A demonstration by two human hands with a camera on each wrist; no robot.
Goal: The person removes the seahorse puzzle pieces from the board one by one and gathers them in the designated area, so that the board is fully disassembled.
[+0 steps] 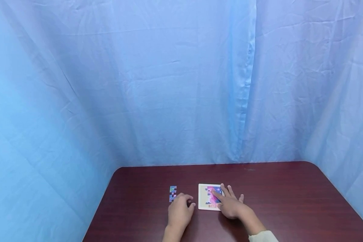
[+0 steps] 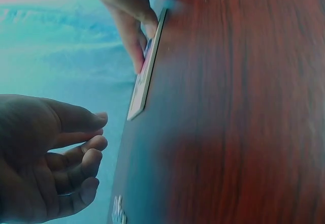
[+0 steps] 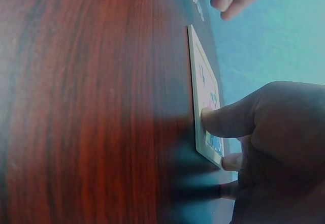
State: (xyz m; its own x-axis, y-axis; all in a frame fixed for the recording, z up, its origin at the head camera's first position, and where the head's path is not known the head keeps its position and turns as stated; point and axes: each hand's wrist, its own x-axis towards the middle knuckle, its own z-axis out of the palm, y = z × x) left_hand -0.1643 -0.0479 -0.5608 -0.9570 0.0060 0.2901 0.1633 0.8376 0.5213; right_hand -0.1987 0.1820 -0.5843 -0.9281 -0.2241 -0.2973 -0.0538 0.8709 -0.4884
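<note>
A square puzzle board (image 1: 202,205) with a pale frame lies flat on the table, partly filled with pink and blue pieces (image 1: 212,198). My right hand (image 1: 231,205) rests over its right side, index finger extended onto the picture and the other fingers spread past the edge. The thumb (image 3: 223,120) touches the board's face in the right wrist view. To the left of the board, my left hand (image 1: 180,210) hovers with loosely bent fingers and nothing between them. Just beyond its fingers lie loose puzzle pieces (image 1: 172,189), blue and purple; the left hand partly covers them.
The dark red-brown wooden table (image 1: 290,198) has rounded far corners. Blue cloth curtains (image 1: 175,84) hang behind it and along both sides. A pale sleeve (image 1: 263,236) covers the right forearm near the bottom edge of the head view.
</note>
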